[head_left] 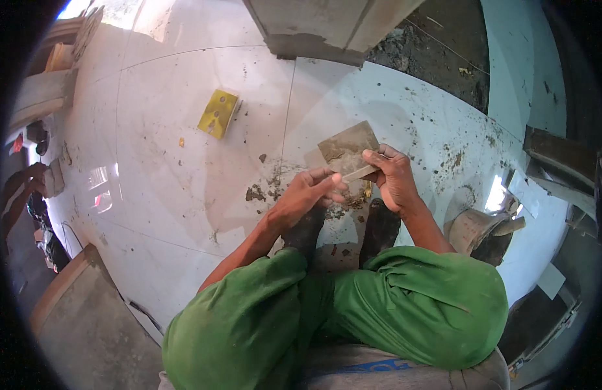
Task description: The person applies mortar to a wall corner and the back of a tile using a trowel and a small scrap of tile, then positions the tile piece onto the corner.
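Observation:
A flat rectangular scraper [348, 142], smeared with grey-brown mortar, is held up in front of my knees, with a pale strip along its near edge. My right hand [393, 177] grips its right side, thumb on top and fingers curled beneath. At the left end of the strip, my left hand [312, 188] has its thumb and bent fingers close together, touching or very near it. Whether they press on it is hard to tell. Below the hands, dark crumbs of mortar [256, 193] lie scattered on the white tiled floor [184, 201].
A yellow block [218, 114] with round marks lies ahead on the tiles. Beyond rises a cement-edged pillar [307, 32], beside a patch of rough, dark floor [437, 45]. A dirty bucket [473, 231] lies at right. At far left another person's hand [34, 175] shows.

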A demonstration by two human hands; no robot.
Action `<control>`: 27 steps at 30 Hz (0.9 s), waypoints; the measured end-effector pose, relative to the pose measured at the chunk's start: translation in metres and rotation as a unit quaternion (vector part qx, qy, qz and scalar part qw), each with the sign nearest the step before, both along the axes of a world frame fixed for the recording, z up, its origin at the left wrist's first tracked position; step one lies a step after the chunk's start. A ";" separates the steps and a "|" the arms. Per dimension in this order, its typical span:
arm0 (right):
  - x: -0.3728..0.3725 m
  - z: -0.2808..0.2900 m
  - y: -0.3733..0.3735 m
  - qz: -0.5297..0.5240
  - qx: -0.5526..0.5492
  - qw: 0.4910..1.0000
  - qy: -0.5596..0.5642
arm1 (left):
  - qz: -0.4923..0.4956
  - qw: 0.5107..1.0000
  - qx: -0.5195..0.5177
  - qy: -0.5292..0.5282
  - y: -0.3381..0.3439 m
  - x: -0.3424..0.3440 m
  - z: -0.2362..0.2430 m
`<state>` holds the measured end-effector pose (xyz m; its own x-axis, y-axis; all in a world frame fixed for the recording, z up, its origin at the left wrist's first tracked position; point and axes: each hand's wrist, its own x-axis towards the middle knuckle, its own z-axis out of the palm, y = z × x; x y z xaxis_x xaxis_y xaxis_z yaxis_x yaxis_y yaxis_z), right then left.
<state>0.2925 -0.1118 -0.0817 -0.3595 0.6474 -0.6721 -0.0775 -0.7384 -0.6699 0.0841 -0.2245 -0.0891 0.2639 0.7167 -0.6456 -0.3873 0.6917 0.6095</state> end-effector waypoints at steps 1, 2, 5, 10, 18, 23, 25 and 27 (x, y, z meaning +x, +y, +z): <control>-0.003 0.003 0.001 -0.008 -0.013 1.000 0.017 | 0.039 0.999 -0.002 0.011 0.005 -0.003 0.002; -0.007 0.005 0.000 -0.003 -0.011 1.000 0.017 | 0.044 0.999 0.000 0.012 0.006 -0.005 -0.005; -0.012 0.012 -0.005 0.053 -0.021 0.998 0.004 | 0.071 0.995 0.008 0.071 0.007 -0.009 -0.022; -0.005 0.012 -0.007 0.131 -0.038 0.991 -0.010 | 0.130 0.991 0.025 0.018 0.016 -0.003 -0.017; -0.023 0.015 -0.012 0.029 -0.080 0.995 0.050 | 0.177 0.981 0.078 0.013 0.022 0.005 -0.007; -0.031 0.006 -0.015 0.185 -0.091 0.978 0.019 | 0.215 0.969 0.033 -0.115 0.022 -0.003 -0.015; -0.029 0.005 -0.013 0.200 -0.092 0.975 0.019 | 0.241 0.968 0.068 -0.024 0.026 -0.004 -0.013; -0.026 0.010 -0.009 0.131 -0.076 0.988 0.000 | 0.269 0.962 0.048 -0.027 0.030 -0.007 -0.008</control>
